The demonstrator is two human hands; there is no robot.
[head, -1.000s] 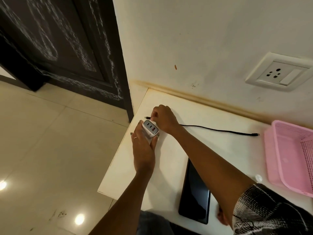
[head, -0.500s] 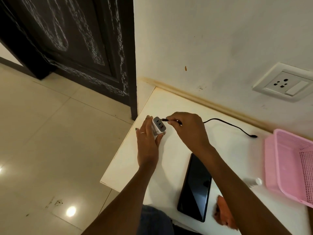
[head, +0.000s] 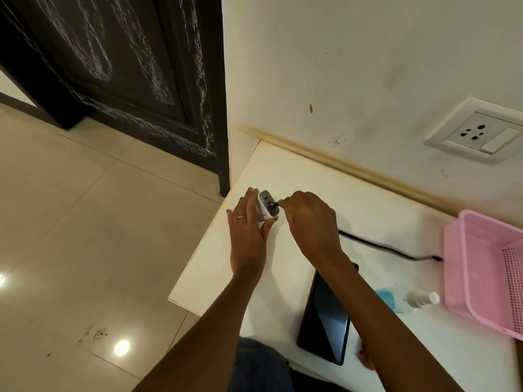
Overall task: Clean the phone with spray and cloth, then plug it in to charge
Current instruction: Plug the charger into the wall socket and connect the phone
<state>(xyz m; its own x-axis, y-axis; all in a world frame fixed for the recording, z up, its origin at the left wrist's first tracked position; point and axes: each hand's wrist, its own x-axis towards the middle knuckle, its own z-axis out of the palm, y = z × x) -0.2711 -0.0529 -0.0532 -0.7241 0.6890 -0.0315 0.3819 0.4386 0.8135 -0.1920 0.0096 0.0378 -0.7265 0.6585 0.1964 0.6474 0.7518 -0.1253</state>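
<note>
Left hand (head: 249,236) clamps the charger (head: 267,206); right hand (head: 308,222) pinches the cable plug (head: 275,204) at its port, phone (head: 325,318) nearer the right

White table (head: 283,171) against wall. On it: black phone (head: 325,318) near front edge, black cable (head: 390,248) trailing right, spray bottle (head: 407,299) lying flat, pink basket (head: 486,267) at right, cloth (head: 366,357) mostly hidden.

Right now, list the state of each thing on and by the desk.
charger adapter: held upright in left hand
cable: right hand pushing its plug into the adapter; far end loose
phone: flat, screen dark, unplugged
spray bottle: on its side
wall socket: nothing plugged in
basket: upright
</note>
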